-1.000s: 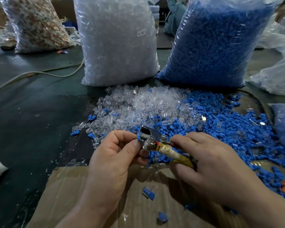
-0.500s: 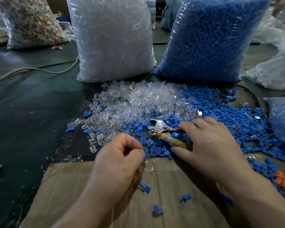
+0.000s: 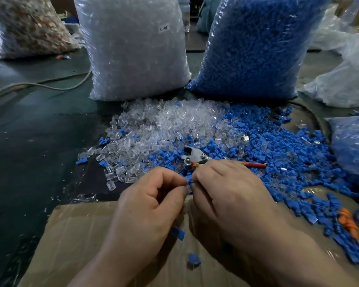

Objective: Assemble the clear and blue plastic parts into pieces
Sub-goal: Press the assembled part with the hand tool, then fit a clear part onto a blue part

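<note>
Item, centre frame: left hand (image 3: 151, 204) and right hand (image 3: 230, 195), fingers curled, fingertips meeting and pinched together on one small blue part (image 3: 190, 181) above the cardboard sheet (image 3: 75, 235).
- Whether a clear part was held with it: cannot tell.
- At 12 o'clock from the hands: metal pliers (image 3: 195, 156), lying on the heap.
- At 11 o'clock: pile of clear parts (image 3: 170, 123).
- At 2 o'clock: pile of blue parts (image 3: 288, 154).
- Behind the piles: clear bag (image 3: 133, 48) at 11 o'clock and blue bag (image 3: 255, 44) at 1 o'clock, both upright.
- At 6 o'clock: two loose blue pieces (image 3: 193, 259), on the cardboard.
</note>
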`<state>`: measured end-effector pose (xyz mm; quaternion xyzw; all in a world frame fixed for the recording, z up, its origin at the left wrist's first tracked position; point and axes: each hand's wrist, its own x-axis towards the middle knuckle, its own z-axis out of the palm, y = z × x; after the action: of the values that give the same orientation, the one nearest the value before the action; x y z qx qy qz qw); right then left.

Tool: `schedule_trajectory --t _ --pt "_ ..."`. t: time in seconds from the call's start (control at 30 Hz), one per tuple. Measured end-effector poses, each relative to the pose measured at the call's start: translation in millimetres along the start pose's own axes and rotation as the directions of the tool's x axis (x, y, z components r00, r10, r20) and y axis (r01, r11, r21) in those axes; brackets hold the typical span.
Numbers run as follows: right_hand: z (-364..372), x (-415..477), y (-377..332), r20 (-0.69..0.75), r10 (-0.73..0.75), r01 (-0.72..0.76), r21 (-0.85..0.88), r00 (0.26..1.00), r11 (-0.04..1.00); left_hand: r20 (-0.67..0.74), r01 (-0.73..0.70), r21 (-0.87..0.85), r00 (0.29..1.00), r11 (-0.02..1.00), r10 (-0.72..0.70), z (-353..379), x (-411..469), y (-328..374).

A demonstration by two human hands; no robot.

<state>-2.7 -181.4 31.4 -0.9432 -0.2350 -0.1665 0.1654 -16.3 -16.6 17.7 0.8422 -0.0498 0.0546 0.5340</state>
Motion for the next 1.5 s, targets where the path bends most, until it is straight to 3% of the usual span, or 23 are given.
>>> schedule_trajectory --t 0.03,0.13,0.27,0.43,0.53,0.6,0.73,0.8,0.83,0.87,0.9,0.93,0.97,1.0,1.07,1.13,1.17,1.3,1.5 --pt "0 -1 1 -0.01 -0.002 0.002 0.009 1.0 1.0 0.024 -0.005 -0.007 1.0 1.0 0.005 0 0 0" --pt "0 -2 1 -0.025 -0.021 0.022 0.047 0.999 0.999 0.07 0.103 -0.241 0.994 0.965 -0.089 0 1 -2" --pt "-3 -4 -2 -0.01 -0.057 0.058 0.148 0.998 0.987 0.21 0.186 -0.245 0.968 0.952 -0.135 -8 3 -6" --pt "-5 -8 -9 0.073 0.202 -0.212 0.474 0.977 0.855 0.161 0.032 -0.273 0.987 0.961 0.013 -7 1 -4" --pt "-10 -5 -13 0.009 0.078 -0.076 0.33 0.997 0.941 0.247 0.158 -0.401 0.967 0.902 -0.06 -8 -1 1" --pt "-11 -3 -12 -0.026 -0.056 0.06 0.199 0.998 0.978 0.284 0.184 -0.369 0.956 0.911 -0.078 -10 0 2" --pt "-10 -6 -10 -0.003 -0.151 0.15 0.137 0.989 0.979 0.261 -0.015 -0.187 0.963 0.982 0.064 -18 4 -1" --pt "-11 -7 -14 0.095 -0.035 0.011 0.242 0.995 0.97 0.265 -0.152 -0.119 0.948 0.981 0.179 -22 4 0" --pt "-12 -7 -16 0.187 0.063 -0.133 0.387 0.98 0.912 0.26 -0.22 -0.094 0.936 0.971 0.238 -24 4 2" --pt "-15 -7 -18 0.305 0.158 -0.314 0.576 0.939 0.755 0.254 -0.291 -0.058 0.921 0.955 0.296 -24 4 3" --pt "-18 -5 -18 0.453 0.211 -0.494 0.713 0.866 0.497 0.251 -0.355 -0.009 0.904 0.935 0.346 -24 3 4" --pt "-21 -3 -18 0.59 0.2 -0.623 0.74 0.782 0.254 0.253 -0.401 0.033 0.89 0.916 0.38 -24 3 5" --pt "-25 -2 -17 0.654 0.167 -0.674 0.721 0.738 0.16 0.258 -0.421 0.062 0.882 0.905 0.393 -25 3 6" --pt "-25 -2 -15 0.672 0.16 -0.69 0.693 0.723 0.209 0.26 -0.423 0.084 0.883 0.902 0.39 -28 3 5" --pt "-24 -2 -10 0.614 0.225 -0.614 0.549 0.757 0.566 0.252 -0.376 0.173 0.91 0.91 0.328 -36 5 4" --pt "-24 -5 -8 0.515 0.208 -0.389 0.272 0.832 0.88 0.313 -0.326 0.329 0.923 0.886 0.223 -41 6 4" --pt "-24 -6 -8 0.508 0.169 -0.288 0.164 0.844 0.944 0.367 -0.328 0.404 0.913 0.854 0.177 -41 7 4" --pt "-21 -9 -17 0.561 0.052 -0.133 0.105 0.827 0.986 0.5 -0.347 0.51 0.864 0.787 0.058 -29 3 9" --pt "-21 -9 -16 0.652 0.055 -0.167 0.112 0.756 0.98 0.513 -0.346 0.59 0.858 0.729 -0.009 -12 -10 20"
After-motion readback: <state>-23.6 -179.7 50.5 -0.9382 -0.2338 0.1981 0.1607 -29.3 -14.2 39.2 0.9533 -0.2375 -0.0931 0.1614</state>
